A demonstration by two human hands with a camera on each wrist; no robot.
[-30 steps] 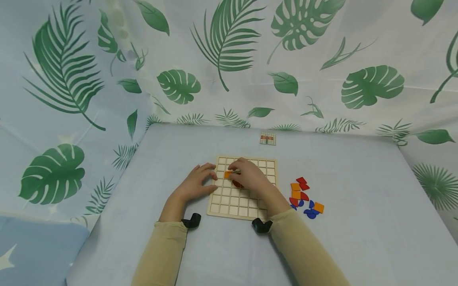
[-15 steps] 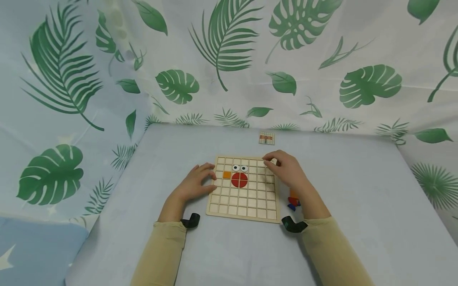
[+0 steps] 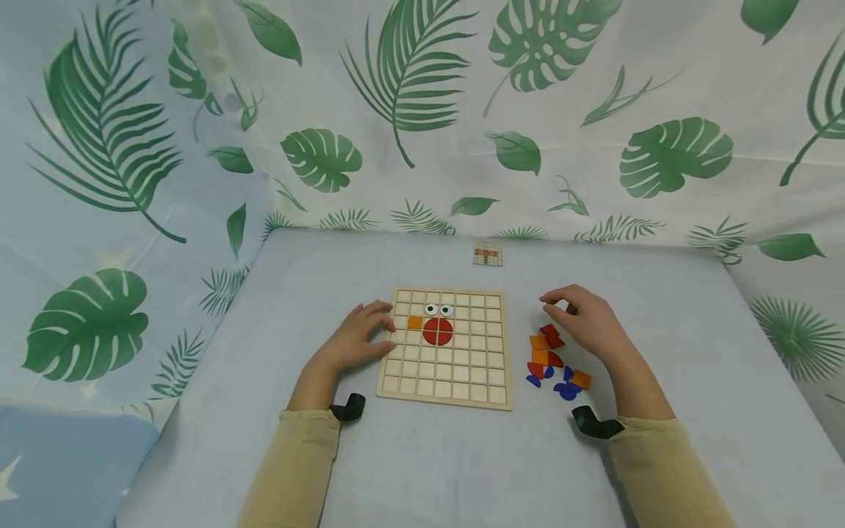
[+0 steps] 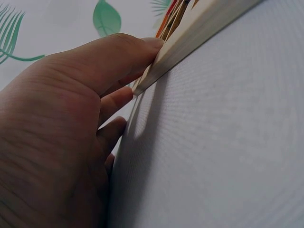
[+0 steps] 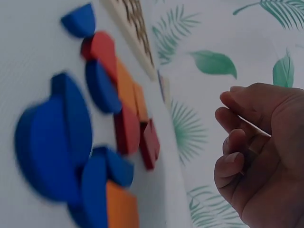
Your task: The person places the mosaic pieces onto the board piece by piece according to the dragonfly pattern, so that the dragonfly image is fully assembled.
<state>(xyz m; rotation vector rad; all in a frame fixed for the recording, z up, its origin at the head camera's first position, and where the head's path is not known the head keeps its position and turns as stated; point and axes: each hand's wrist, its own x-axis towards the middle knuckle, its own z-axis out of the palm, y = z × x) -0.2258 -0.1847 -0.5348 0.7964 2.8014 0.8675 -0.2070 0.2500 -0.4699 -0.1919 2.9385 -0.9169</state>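
Observation:
A square wooden grid board (image 3: 462,374) lies flat in the middle of the head view. On it sit two white eye pieces (image 3: 432,309), a red disc of quarter pieces (image 3: 438,341) just below them, and an orange square (image 3: 414,323) to the left. My left hand (image 3: 356,339) is at the board's left side; in the left wrist view its thumb (image 4: 149,43) touches the board's edge (image 4: 190,40). Right of the board, my right hand (image 3: 590,320) hovers beyond a loose pile, fingers loosely bent and holding nothing. The right wrist view shows those fingers (image 5: 232,164) beside the pile.
In the pile are red pieces (image 3: 549,332), orange squares (image 3: 539,357) and blue rounded pieces (image 3: 568,392). A small pattern card (image 3: 488,254) lies behind the board. Leaf-printed cloth (image 3: 396,183) hangs at the table's back and sides.
My right hand has left the board and swung right to the loose pieces, uncovering the eyes and red disc. My left hand stays at the board's left edge.

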